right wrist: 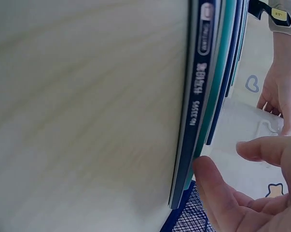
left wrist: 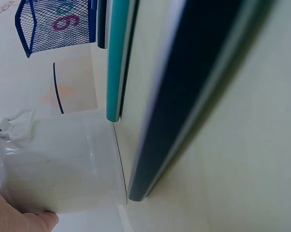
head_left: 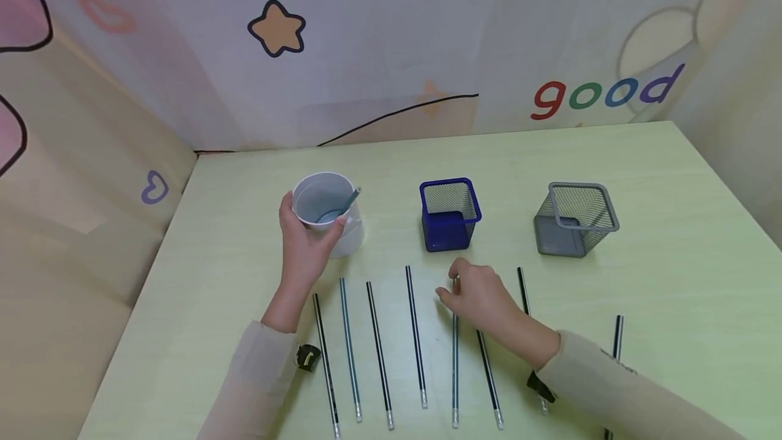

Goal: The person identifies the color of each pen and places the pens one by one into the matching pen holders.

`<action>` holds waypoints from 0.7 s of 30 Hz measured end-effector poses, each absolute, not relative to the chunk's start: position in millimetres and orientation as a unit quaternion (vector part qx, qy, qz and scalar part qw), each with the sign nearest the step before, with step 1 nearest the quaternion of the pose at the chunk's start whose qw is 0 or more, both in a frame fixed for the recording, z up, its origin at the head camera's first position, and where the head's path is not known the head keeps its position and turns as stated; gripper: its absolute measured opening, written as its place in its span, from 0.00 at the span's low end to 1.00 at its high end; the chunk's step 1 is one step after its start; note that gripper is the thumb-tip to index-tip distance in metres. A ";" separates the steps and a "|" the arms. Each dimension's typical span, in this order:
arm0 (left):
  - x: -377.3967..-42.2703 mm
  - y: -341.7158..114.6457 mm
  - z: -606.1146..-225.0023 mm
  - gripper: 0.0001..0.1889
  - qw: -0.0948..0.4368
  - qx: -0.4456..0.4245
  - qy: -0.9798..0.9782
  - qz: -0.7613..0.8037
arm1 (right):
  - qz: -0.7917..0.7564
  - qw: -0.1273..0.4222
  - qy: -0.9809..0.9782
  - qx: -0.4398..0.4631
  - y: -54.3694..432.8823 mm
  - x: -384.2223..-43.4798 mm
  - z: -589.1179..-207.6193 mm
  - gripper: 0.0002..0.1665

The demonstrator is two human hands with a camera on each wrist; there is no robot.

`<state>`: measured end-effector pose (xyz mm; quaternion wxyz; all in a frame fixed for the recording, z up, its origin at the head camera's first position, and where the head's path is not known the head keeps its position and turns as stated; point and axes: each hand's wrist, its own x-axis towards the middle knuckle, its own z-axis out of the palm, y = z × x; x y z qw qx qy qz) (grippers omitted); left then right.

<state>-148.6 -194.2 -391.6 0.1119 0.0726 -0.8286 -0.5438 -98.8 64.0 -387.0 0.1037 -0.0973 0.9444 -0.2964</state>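
My left hand [head_left: 307,250] grips the rim of a white plastic cup [head_left: 351,240] at the left, thumb on the near side. A teal pencil [head_left: 351,201] leans inside that cup. My right hand [head_left: 482,296] is over the far end of another teal pencil [head_left: 455,372]; its thumb and index finger stand apart with nothing between them. In the right wrist view, an index fingertip [right wrist: 205,166] is right at this pencil's end. Several black pencils [head_left: 380,352] and one more teal pencil [head_left: 350,352] lie in a row with their eraser ends toward me.
Behind the row stand a blue mesh pen holder [head_left: 448,233] in the middle and a grey mesh pen holder [head_left: 559,240] to the right. One black pencil [head_left: 618,338] lies apart at the right, partly under my right sleeve [head_left: 635,386]. A printed wall [head_left: 391,32] closes the table's far edge.
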 end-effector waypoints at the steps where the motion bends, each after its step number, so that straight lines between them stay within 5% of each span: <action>1: -148.5 -194.2 -391.8 0.49 0.112 0.073 -0.829 -0.544 | -0.292 0.104 0.946 -0.099 63.7 -98.7 -387.8 0.14; 21: -148.6 -195.5 -390.4 0.48 0.112 0.065 -0.825 -0.550 | -0.262 0.121 0.952 -0.096 64.4 -97.8 -391.6 0.13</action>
